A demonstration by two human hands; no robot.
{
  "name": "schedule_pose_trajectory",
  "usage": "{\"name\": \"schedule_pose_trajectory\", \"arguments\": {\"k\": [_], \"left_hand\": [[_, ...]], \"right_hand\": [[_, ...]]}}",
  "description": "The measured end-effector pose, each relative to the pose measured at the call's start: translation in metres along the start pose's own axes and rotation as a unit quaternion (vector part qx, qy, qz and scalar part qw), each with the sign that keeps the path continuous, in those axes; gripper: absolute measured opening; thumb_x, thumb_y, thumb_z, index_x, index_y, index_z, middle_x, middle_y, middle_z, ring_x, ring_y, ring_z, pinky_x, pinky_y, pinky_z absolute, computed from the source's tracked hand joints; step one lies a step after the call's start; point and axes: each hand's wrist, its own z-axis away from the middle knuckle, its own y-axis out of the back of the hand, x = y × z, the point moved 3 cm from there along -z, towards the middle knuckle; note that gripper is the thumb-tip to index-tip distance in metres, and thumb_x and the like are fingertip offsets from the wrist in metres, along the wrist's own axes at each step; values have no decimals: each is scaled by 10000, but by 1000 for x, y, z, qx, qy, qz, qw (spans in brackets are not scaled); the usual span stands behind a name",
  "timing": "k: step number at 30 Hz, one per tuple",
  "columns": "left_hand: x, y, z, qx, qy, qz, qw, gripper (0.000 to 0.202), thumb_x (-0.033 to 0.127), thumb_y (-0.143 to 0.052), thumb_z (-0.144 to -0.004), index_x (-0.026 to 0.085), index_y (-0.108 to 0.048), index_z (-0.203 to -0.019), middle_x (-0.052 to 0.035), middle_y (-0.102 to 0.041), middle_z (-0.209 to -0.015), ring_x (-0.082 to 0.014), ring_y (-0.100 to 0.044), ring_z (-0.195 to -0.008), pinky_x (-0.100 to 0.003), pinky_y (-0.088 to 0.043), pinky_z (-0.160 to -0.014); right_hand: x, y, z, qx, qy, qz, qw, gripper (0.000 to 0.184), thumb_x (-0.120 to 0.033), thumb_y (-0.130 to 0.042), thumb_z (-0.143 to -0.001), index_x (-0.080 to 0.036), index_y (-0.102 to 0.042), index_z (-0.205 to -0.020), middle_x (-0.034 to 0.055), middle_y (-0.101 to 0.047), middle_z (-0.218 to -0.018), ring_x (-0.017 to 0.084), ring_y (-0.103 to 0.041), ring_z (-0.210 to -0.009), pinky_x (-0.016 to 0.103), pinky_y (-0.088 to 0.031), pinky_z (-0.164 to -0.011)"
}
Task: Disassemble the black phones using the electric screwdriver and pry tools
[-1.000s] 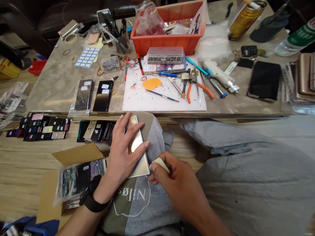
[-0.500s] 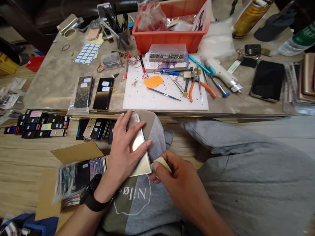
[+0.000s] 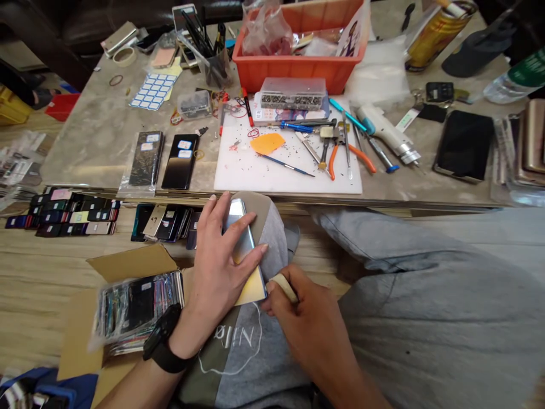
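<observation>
A shiny, mirror-like phone panel (image 3: 247, 250) lies on my left knee, on grey and olive cloth (image 3: 238, 352). My left hand (image 3: 217, 267), with a black watch on the wrist, lies flat over the panel with fingers spread, pressing it down. My right hand (image 3: 310, 324) is closed in a pinch on a small cream-coloured piece (image 3: 283, 286), held at the panel's near right corner.
A low table (image 3: 102, 142) ahead carries a white mat (image 3: 272, 170) with pliers, screwdrivers and an orange pick, an orange bin (image 3: 298, 62), two wrapped phone screens (image 3: 164, 162) and a dark phone (image 3: 464, 145). On the floor are rows of phone parts (image 3: 63, 218) and an open cardboard box (image 3: 128, 307).
The view has shifted slightly. The panel's reflection has changed, with its near end now yellowish. Both hands stay almost where they were.
</observation>
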Motion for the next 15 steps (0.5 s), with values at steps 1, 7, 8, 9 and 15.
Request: {"name": "schedule_pose_trajectory", "arguments": {"k": [1,7,8,9,15], "left_hand": [[0,-1,0,2,-4,-1,1000,396,369,-716,-867,225,-666,-1232,-143,-402,-1571,-332,-270,-1500,-555,-289,-1197],[0,-1,-1,12,0,28,1000,380,378,-714,-873,247,-666,-1226,-115,-370,-1601,-321,-253,-1510,-535,-252,-1217],[-1,-1,0,14,14,49,999,384,366,-691,-893,263,-646,-1260,-96,-326,-1629,-314,-239,-1519,-529,-235,-1225],[-3,-1,1,21,36,81,996,407,347,-665,-913,282,-611,-1311,-76,-276,-1655,-303,-222,-1528,-520,-215,-1234],[-21,0,13,143,280,409,857,597,337,-690,-888,299,-461,-1438,-69,-509,-1511,-228,-491,-1376,-362,-415,-1120]], "right_hand": [[1,-2,0,6,3,9,1000,211,-300,-504,-899,-251,-554,-700,-4,-692,-609,167,-651,-572,219,-421,-507],[6,-10,2,22,13,16,1000,221,-362,-420,-951,-257,-504,-775,15,-702,-628,191,-674,-586,238,-434,-515],[6,-11,2,20,10,11,1000,230,-379,-412,-954,-260,-494,-775,13,-697,-614,192,-668,-566,243,-431,-509],[7,-12,2,17,7,6,1000,240,-395,-408,-954,-263,-482,-769,9,-691,-599,191,-660,-545,248,-427,-503],[8,-14,2,-6,-7,-31,999,285,-463,-432,-930,-275,-464,-719,-17,-717,-601,190,-676,-545,259,-439,-519]]}}
